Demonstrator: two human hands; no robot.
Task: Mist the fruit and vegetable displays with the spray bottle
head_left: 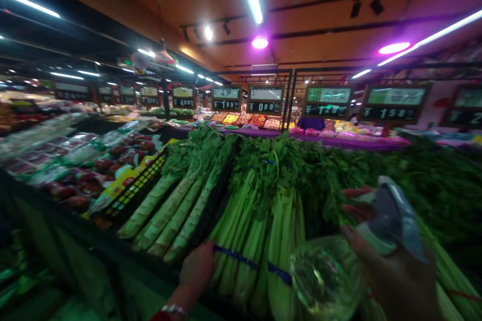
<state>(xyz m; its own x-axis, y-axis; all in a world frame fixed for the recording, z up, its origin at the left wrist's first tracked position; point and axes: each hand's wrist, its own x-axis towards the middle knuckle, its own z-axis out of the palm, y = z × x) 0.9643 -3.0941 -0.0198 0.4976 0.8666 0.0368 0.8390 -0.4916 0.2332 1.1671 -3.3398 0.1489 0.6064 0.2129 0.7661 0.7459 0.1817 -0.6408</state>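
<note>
Your left hand [198, 266] is at the near left edge of the celery [235, 220], its fingers curled beside the blue band [235, 257] low on the stalks; blur hides whether they pinch the band, the stalks or nothing. Your right hand [395, 271] is bent around a smooth grey item [401, 215], with the thumb on the near side and the fingers on the far side (what the item is, I can't make out). Just left of that hand, a clear plastic piece [326, 276] lies over or in front of the stalk ends; I can't tell whether you are holding it too.

Left of the celery lie thick pale stems [176, 210] with leafy tops, and beyond them a black crate [141, 183]. Dark leafy greens [448, 185] fill the right side.

As I judge it, the band is the weak point: if you pull on it rather than on the stalks, it could slide off the ends and the bunch would fan out. Tops crowded together at the far side could snag and tear if you drag a bunch nearer. With your right hand already taken up, the grey item could slip, or the clear plastic could be crushed or pushed off the near edge.
</note>
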